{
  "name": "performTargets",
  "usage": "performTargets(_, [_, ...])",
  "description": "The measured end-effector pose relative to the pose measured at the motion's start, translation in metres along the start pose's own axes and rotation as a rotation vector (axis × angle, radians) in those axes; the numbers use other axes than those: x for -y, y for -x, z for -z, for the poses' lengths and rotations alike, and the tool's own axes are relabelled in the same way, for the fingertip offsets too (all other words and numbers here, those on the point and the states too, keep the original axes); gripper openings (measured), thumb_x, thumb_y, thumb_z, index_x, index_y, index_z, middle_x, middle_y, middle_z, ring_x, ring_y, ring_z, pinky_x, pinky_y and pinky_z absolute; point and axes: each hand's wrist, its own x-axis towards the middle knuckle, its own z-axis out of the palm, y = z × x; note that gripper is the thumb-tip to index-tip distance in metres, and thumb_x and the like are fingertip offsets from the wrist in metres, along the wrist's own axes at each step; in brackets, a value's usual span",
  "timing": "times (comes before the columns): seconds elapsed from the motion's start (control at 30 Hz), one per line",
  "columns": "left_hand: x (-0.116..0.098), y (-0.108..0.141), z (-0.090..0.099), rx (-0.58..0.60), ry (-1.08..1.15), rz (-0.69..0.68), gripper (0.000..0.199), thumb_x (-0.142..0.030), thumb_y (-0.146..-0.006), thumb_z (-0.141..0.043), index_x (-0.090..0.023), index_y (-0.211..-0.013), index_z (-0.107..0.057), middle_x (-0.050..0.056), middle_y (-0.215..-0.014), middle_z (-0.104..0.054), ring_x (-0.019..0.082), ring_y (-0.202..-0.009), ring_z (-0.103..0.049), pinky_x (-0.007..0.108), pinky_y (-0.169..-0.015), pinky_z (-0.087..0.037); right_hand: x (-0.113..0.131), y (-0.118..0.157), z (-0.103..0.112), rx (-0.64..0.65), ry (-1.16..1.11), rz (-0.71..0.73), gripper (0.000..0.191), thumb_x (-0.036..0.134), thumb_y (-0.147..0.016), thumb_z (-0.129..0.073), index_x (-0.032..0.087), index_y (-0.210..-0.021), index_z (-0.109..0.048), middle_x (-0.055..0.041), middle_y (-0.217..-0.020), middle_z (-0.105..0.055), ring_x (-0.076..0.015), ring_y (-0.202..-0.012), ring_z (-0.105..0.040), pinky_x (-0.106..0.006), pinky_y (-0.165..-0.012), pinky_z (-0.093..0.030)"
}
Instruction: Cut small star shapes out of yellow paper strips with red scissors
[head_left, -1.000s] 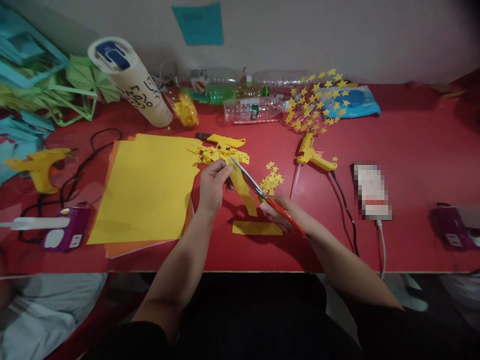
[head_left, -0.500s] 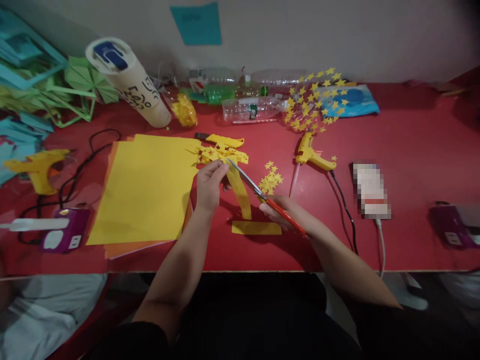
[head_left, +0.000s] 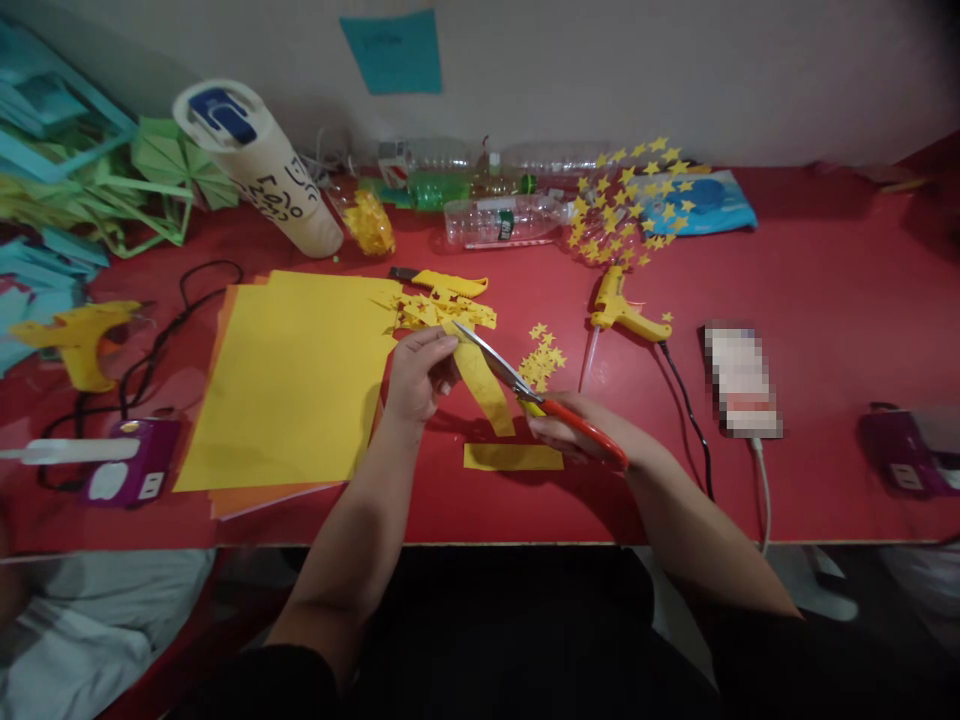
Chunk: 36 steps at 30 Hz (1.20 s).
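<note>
My left hand (head_left: 422, 372) pinches the upper end of a yellow paper strip (head_left: 484, 385), which hangs down to the right above the table. In my right hand (head_left: 574, 425) is a pair of scissors with red handles (head_left: 585, 425); the blade tips lie at the top of the strip, close to my left fingertips. A second yellow strip (head_left: 513, 457) lies flat below. Small cut paper stars (head_left: 541, 360) form a pile beside the scissors. Star-punched paper scraps (head_left: 442, 311) lie beyond my left hand, next to a yellow utility knife (head_left: 450, 283).
Yellow sheets (head_left: 300, 380) are stacked on the left. A glue gun (head_left: 626, 308) with its cord lies right of the stars; another glue gun (head_left: 75, 335) is far left. Plastic bottles (head_left: 502, 218), a tall tumbler (head_left: 262, 170) and a star-covered clear piece (head_left: 611, 225) stand behind. A phone (head_left: 742, 380) lies right.
The scissors and my right hand have shifted slightly right and down. The held strip's lower end has swung a little to the right. My left hand's fingers have turned slightly.
</note>
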Motion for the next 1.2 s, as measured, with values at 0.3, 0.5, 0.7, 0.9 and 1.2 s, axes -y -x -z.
performTargets(0.3, [0.008,-0.004,-0.002,0.009,-0.029,-0.048,0.014,-0.026,-0.061,-0.068,-0.017,-0.058,-0.058,-0.004,-0.055,-0.059,0.006,-0.05,-0.056,0.018,-0.051,-0.049,-0.005,-0.006,-0.001,-0.131,0.093,0.014,0.044,0.053,-0.08,-0.064,0.023,-0.063,-0.037,0.0098,-0.045,-0.037,-0.0051,-0.037,-0.033,-0.021,-0.038,-0.026])
performTargets(0.5, [0.001,-0.001,-0.004,0.1,-0.048,0.158,0.018,-0.032,-0.065,-0.065,-0.018,-0.071,-0.055,-0.004,-0.048,-0.055,0.01,-0.039,-0.051,0.021,-0.037,-0.041,-0.005,-0.006,-0.001,-0.166,0.118,0.006,0.041,0.05,-0.08,-0.062,0.023,-0.063,-0.036,0.0089,-0.048,-0.036,-0.0067,-0.041,-0.032,-0.023,-0.041,-0.024])
performTargets(0.7, [0.001,0.0,-0.004,0.123,0.005,0.091,0.026,-0.038,-0.071,-0.062,-0.02,-0.06,-0.045,-0.004,-0.046,-0.047,0.011,-0.038,-0.052,0.023,-0.035,-0.04,-0.002,-0.009,0.001,-0.144,0.067,-0.009,0.037,0.05,-0.074,-0.062,0.023,-0.064,-0.039,0.0082,-0.05,-0.036,-0.0073,-0.042,-0.032,-0.023,-0.04,-0.025])
performTargets(0.9, [0.0,0.003,-0.006,0.193,-0.087,0.105,0.028,-0.037,-0.069,-0.063,-0.017,-0.052,-0.053,-0.001,-0.046,-0.055,0.008,-0.034,-0.048,0.02,-0.033,-0.035,-0.007,-0.011,0.0,-0.139,0.052,0.025,0.037,0.048,-0.077,-0.064,0.023,-0.066,-0.04,0.0091,-0.049,-0.035,-0.0058,-0.04,-0.03,-0.022,-0.038,-0.024])
performTargets(1.2, [0.006,-0.001,-0.001,0.057,-0.154,0.022,0.025,-0.036,-0.069,-0.064,-0.016,-0.053,-0.061,-0.002,-0.044,-0.054,0.004,-0.034,-0.043,0.017,-0.034,-0.032,-0.014,-0.011,-0.001,-0.062,-0.078,-0.002,0.037,0.048,-0.076,-0.065,0.023,-0.066,-0.038,0.0112,-0.047,-0.032,-0.0048,-0.036,-0.029,-0.019,-0.034,-0.026])
